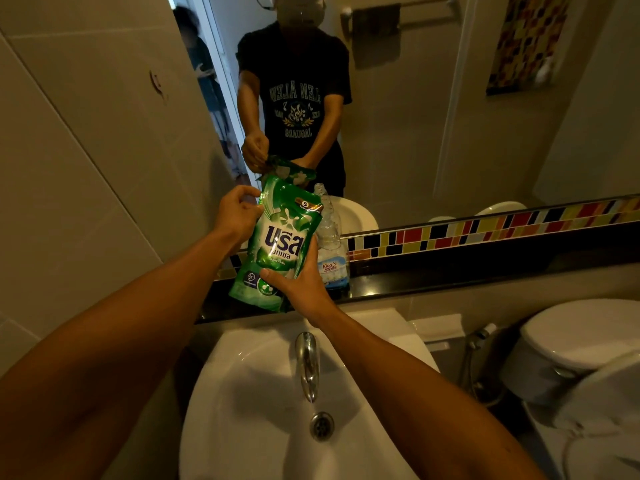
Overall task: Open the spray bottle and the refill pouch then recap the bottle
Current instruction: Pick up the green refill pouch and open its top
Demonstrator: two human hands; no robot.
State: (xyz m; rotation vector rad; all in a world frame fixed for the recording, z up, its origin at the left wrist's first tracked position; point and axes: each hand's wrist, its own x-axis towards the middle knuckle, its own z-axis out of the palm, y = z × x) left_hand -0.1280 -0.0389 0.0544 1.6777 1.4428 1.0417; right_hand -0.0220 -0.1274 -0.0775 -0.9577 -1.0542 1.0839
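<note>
While the left hand (239,211) pinches the top left corner of the green refill pouch (278,245) and the right hand (299,282) grips its lower body, the pouch is held upright above the dark ledge (450,280), just in front of the clear spray bottle (330,245), which stands on that ledge against the mirror with its neck bare and no spray head showing. The step in hand looks like tearing the pouch open, and it would go best with the right hand holding firmly but not squeezing, so liquid stays below the tear. Pulling the corner sideways in one steady motion, with the pouch kept upright over the sink (263,393), should let any drip land in the basin.
</note>
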